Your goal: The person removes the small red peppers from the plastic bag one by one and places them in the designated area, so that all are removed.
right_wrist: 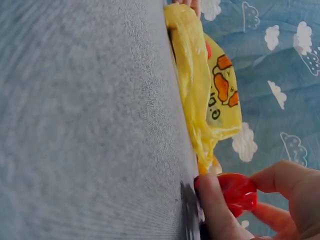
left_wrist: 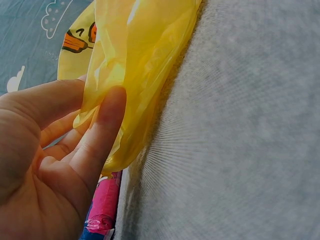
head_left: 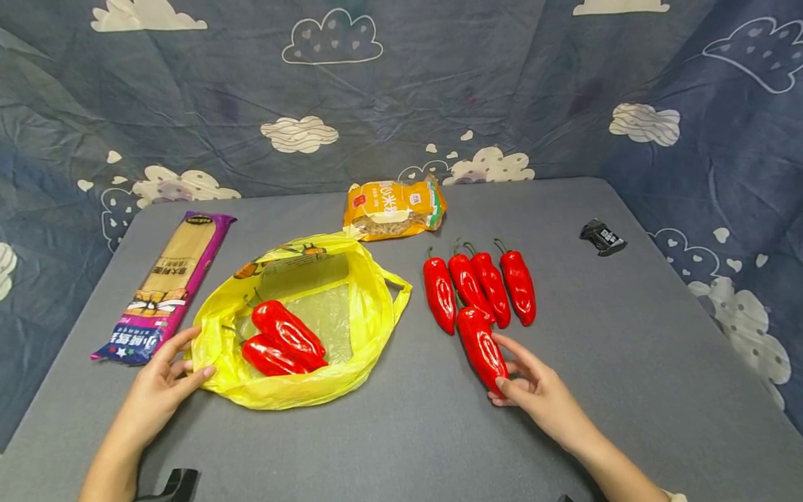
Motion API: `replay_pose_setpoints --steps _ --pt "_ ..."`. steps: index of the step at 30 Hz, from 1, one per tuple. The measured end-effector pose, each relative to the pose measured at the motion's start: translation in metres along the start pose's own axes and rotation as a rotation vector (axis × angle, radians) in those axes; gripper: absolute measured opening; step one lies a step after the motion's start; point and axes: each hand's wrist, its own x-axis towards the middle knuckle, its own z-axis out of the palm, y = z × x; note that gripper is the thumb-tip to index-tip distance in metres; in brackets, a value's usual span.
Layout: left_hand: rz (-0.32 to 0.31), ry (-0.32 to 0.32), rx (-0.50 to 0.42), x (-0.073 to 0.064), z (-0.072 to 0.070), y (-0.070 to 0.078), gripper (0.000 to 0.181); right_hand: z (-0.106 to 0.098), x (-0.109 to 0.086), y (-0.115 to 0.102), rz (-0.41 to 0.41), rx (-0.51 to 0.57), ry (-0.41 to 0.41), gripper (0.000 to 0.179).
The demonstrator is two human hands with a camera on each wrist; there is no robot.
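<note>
A yellow plastic bag (head_left: 370,328) lies with its mouth spread wide, and two red peppers (head_left: 288,328) rest inside it. My left hand (head_left: 164,380) pinches the bag's left rim between thumb and fingers; the left wrist view shows the thumb on the yellow film (left_wrist: 145,75). My right hand (head_left: 533,390) grips the lower end of a red pepper (head_left: 482,348), fingers on its right side and thumb near its tip. In the right wrist view that pepper (right_wrist: 235,192) sits between thumb and fingers. Just behind it, several more red peppers (head_left: 521,286) lie side by side, stems pointing away.
A purple pack of noodles (head_left: 166,279) lies left of the bag. An orange food packet (head_left: 395,209) stands at the back middle. Far right is a small black wrapped item (head_left: 602,237). A black strap-like piece (head_left: 178,484) shows at the front left of the grey table (head_left: 401,446).
</note>
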Motion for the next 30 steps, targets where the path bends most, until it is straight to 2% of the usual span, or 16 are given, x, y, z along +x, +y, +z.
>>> replay_pose_setpoints --steps 7,9,14,16,18,21,24,27,30 --pt "0.003 -0.002 -0.014 0.000 0.000 0.000 0.061 0.002 0.005 0.001 -0.058 -0.354 0.019 0.061" --pt "0.007 -0.003 -0.011 0.000 0.000 0.000 0.061 0.001 0.007 0.001 -0.064 -0.414 0.014 0.061" --pt "0.011 -0.003 0.001 0.000 0.001 0.000 0.061 -0.001 0.009 -0.006 -0.014 -0.541 -0.005 0.062" --pt "0.011 -0.004 0.009 0.000 0.001 0.000 0.061 -0.002 0.010 -0.013 -0.017 -0.601 -0.001 0.062" --pt "0.010 -0.003 0.007 0.000 0.001 0.000 0.061 -0.001 0.013 -0.022 -0.058 -0.643 0.004 0.064" --pt "0.011 -0.004 0.006 0.000 0.001 0.000 0.061 0.005 0.021 -0.039 -0.147 -0.645 0.006 0.065" --pt "0.008 -0.002 0.013 0.000 0.000 0.000 0.061 0.018 0.034 -0.058 -0.206 -0.596 -0.021 0.067" --pt "0.001 -0.002 0.028 0.000 0.000 0.001 0.061 0.038 0.048 -0.076 -0.257 -0.535 -0.057 0.069" --pt "-0.004 -0.004 0.027 0.001 0.000 0.001 0.060 0.063 0.064 -0.088 -0.362 -0.467 -0.109 0.070"
